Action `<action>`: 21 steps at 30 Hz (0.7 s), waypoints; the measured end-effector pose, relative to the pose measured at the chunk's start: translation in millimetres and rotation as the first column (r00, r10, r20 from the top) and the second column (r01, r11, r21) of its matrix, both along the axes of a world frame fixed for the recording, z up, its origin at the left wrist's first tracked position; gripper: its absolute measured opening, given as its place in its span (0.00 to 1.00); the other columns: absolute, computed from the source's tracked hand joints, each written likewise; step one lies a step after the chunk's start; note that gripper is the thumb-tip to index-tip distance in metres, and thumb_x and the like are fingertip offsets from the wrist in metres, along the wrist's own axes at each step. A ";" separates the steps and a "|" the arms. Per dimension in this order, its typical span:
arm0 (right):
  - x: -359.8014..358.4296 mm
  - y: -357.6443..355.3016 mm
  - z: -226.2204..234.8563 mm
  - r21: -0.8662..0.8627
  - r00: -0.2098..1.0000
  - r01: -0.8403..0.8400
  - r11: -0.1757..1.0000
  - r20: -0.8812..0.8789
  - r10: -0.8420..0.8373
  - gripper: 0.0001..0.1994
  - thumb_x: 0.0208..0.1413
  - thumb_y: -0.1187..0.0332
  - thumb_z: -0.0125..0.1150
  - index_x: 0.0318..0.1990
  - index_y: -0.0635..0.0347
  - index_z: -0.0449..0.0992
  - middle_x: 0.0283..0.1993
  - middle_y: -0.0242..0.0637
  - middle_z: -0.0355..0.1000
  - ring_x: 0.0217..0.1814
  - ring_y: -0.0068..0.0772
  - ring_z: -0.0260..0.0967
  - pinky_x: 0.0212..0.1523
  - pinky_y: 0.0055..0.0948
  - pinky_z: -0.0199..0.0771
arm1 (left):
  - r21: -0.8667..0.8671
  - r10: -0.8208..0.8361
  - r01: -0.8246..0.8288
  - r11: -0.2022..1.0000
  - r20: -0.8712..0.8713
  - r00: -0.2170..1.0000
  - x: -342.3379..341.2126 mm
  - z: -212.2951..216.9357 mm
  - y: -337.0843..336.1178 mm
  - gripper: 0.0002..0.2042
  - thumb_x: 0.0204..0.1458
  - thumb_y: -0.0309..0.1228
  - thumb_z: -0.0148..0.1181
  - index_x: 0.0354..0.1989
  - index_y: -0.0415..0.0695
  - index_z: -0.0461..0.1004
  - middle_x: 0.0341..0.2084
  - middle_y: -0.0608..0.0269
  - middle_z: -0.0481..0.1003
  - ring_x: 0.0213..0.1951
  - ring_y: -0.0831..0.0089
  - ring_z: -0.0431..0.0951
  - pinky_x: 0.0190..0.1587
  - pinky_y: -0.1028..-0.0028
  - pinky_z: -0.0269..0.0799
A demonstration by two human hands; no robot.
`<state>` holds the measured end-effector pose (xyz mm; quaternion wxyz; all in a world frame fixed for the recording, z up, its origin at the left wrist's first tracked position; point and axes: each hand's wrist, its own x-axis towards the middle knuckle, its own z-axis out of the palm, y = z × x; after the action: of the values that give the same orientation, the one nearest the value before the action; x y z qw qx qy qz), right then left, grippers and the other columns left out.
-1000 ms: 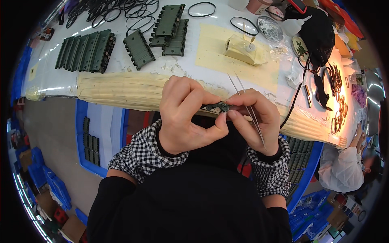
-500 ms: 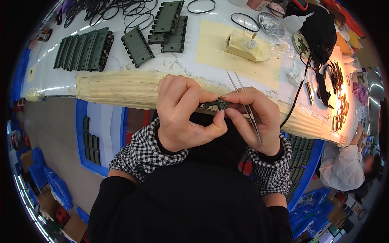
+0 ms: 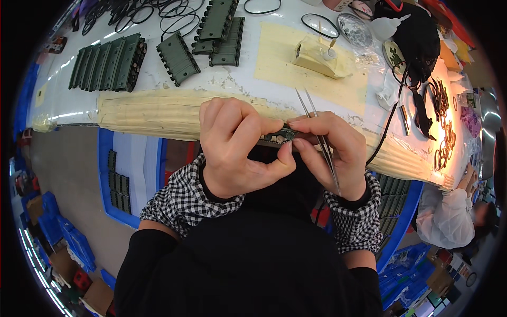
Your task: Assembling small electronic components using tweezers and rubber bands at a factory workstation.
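Observation:
Just in front of the table's padded edge, both hands hold a small dark green tank chassis [image 3: 277,138] with road wheels and a black track along its side. My left hand [image 3: 232,150] is closed, thumb and index finger pinching the chassis, and hides much of it. My right hand [image 3: 340,150] grips its right end between thumb and fingers. Metal tweezers [image 3: 328,158] also rest in the right hand, their points directed up and away, off the chassis. Beyond the hands, more green chassis pieces [image 3: 178,58] lie on the white table [image 3: 132,26].
A row of chassis pieces [image 3: 108,62] stands far left, near loose black rubber bands [image 3: 132,13]. A yellowish block [image 3: 322,58] holds a small pot with a stick. Black cables [image 3: 393,111] hang at right. Blue trays [image 3: 124,182] flank me. A co-worker [image 3: 449,216] sits at right.
Both hands keep their pinch on the chassis, which seems slightly tilted. The tweezers have shifted a little in my right hand.

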<state>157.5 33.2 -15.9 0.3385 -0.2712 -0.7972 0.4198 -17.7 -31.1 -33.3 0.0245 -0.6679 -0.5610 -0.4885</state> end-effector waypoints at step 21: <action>-8.9 -40.1 -8.7 0.194 0.956 0.292 0.937 -0.035 -0.290 0.11 0.48 0.79 0.66 0.41 0.69 0.77 0.35 0.48 0.77 0.36 0.39 0.78 0.38 0.29 0.78 | 0.076 0.203 -0.195 0.978 -0.122 0.972 -0.4 -22.7 5.5 0.13 0.31 0.35 0.68 0.25 0.46 0.74 0.23 0.64 0.67 0.27 0.64 0.66 0.33 0.68 0.60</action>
<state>148.7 -6.9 -24.6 0.4243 -0.3501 -0.7851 0.2849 -18.1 -25.6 -55.9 0.1308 -0.6372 -0.6066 -0.4570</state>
